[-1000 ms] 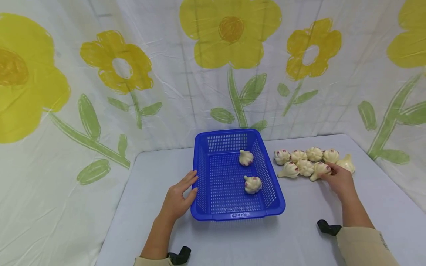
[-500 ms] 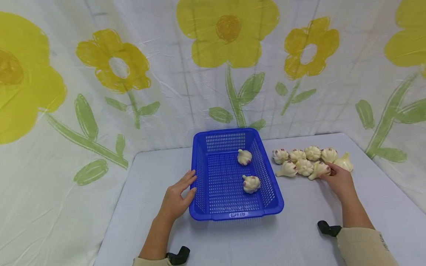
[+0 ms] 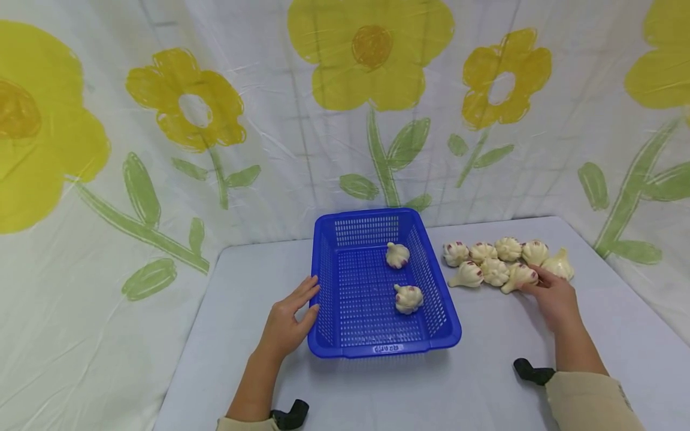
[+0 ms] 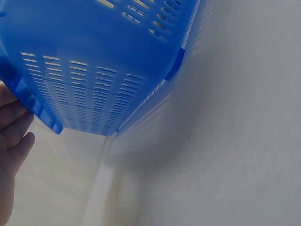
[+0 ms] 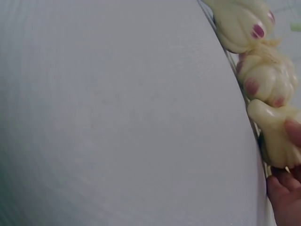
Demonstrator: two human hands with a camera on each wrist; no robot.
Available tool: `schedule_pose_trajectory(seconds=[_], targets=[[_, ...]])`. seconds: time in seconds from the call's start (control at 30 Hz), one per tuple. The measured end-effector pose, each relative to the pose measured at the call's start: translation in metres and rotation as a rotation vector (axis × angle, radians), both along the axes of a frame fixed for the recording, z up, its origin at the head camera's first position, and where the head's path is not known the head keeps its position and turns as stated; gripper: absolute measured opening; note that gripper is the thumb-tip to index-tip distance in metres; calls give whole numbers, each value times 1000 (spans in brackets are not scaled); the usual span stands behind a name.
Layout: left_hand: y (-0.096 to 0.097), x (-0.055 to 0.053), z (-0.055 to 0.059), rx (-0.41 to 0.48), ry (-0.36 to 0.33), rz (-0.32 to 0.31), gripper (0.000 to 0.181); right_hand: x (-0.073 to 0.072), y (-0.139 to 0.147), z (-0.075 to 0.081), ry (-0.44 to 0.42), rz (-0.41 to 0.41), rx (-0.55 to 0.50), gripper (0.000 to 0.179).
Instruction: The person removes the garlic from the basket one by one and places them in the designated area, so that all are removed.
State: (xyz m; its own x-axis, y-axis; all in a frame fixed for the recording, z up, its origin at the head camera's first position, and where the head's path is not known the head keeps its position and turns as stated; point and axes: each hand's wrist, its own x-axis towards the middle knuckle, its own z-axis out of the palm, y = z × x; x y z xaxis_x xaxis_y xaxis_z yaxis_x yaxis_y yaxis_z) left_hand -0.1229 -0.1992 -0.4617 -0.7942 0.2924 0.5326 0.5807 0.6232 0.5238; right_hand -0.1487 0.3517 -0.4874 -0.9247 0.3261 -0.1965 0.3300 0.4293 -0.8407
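My left hand (image 3: 286,323) rests with relaxed fingers against the left rim of a blue plastic basket (image 3: 356,352). In the left wrist view its fingertips meet the slotted outer side of that basket (image 4: 89,42). One garlic bulb (image 3: 398,255) lies in the basket toward the back, and a second garlic bulb (image 3: 408,299) lies nearer the front. Off to the right, my right hand (image 3: 555,299) holds a garlic bulb (image 3: 518,277) at the front of a cluster. The right wrist view shows thumb and fingers on either side of this bulb (image 5: 275,136).
Several more garlic bulbs (image 3: 495,271) sit close together beside the held one, right of the basket. A white cloth covers the table (image 3: 480,371). Behind it hangs a curtain (image 3: 280,197) printed with yellow flowers.
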Motion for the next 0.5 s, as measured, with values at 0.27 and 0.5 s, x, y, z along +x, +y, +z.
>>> schedule_pose_trajectory(seconds=[0.27, 0.5], targets=[[0, 0, 0, 7, 24, -4, 41, 0, -3, -2, 40, -50, -96, 74], [1, 0, 0, 4, 23, -3, 41, 0, -3, -2, 10, -43, -116, 80]])
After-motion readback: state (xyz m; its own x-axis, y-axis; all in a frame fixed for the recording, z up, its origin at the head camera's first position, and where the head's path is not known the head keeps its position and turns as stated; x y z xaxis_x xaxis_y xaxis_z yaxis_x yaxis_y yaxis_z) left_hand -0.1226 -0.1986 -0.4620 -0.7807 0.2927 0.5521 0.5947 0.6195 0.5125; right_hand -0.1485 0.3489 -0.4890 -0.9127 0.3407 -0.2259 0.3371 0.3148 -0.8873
